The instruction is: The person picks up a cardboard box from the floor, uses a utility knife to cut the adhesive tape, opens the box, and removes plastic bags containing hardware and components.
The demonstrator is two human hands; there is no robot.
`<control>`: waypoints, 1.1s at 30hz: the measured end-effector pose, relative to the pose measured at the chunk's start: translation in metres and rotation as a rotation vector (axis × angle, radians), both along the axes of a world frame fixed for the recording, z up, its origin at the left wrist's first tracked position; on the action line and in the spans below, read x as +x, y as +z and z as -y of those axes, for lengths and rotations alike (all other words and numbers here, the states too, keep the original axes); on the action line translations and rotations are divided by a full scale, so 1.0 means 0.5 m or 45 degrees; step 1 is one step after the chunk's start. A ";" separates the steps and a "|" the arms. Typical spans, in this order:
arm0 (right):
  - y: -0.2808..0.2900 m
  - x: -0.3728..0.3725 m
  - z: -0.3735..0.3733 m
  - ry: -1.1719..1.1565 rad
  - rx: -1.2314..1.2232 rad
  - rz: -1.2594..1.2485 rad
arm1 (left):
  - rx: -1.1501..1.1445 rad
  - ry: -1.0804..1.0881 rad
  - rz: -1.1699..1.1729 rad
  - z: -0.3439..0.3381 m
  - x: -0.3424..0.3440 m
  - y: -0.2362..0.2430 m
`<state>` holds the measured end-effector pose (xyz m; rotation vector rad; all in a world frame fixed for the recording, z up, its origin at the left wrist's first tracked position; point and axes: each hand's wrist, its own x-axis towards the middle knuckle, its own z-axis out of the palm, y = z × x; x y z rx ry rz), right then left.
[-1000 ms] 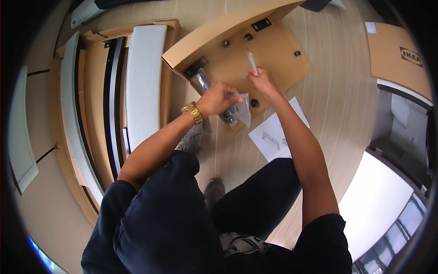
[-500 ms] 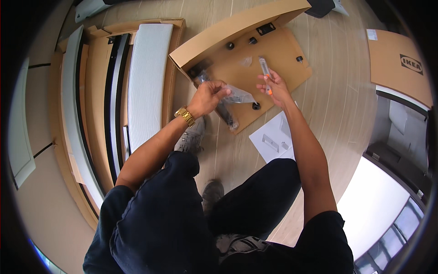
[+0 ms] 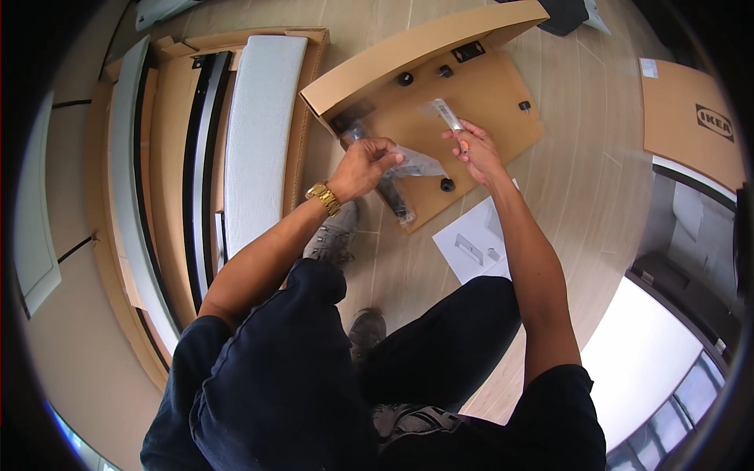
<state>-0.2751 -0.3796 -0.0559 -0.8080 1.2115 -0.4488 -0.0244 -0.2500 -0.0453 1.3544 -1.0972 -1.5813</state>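
Note:
My left hand (image 3: 369, 166), with a gold watch (image 3: 323, 198) at the wrist, pinches a clear plastic bag (image 3: 420, 163) whose free end points to the right. What lies inside the bag is hard to make out. My right hand (image 3: 477, 149) is closed around a box cutter (image 3: 448, 115) with a pale, see-through body and an orange part by the fingers. Its far end points up and left, apart from the bag. Below both hands lies an open cardboard box (image 3: 479, 110), with several round black fittings on it, one black fitting (image 3: 448, 184) near the bag's tip.
Under the left hand, a clear bag of dark parts (image 3: 399, 202) lies along the box edge. A printed leaflet (image 3: 471, 242) rests on the floor by my right knee. At left, a long carton (image 3: 312, 86) holds white foam and black rails. Another carton (image 3: 683, 110) stands far right.
The box cutter has tipped further left in my right hand. My left hand keeps its grip on the bag, almost in place. The whole view has shifted slightly.

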 end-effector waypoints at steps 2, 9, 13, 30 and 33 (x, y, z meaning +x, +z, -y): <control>0.002 0.023 -0.005 0.020 0.047 0.075 | 0.009 0.027 0.008 -0.006 0.009 0.001; -0.073 0.065 -0.029 0.150 0.028 0.154 | -0.013 0.106 0.020 -0.002 0.009 -0.013; -0.107 0.084 -0.042 0.440 -0.223 -0.207 | -0.060 0.249 0.060 0.022 0.017 -0.039; 0.010 0.073 -0.063 0.601 -0.008 0.145 | 0.335 0.215 -0.812 0.058 0.012 0.052; 0.043 0.060 -0.081 0.250 0.254 0.459 | 0.303 0.391 -1.100 0.078 0.012 0.064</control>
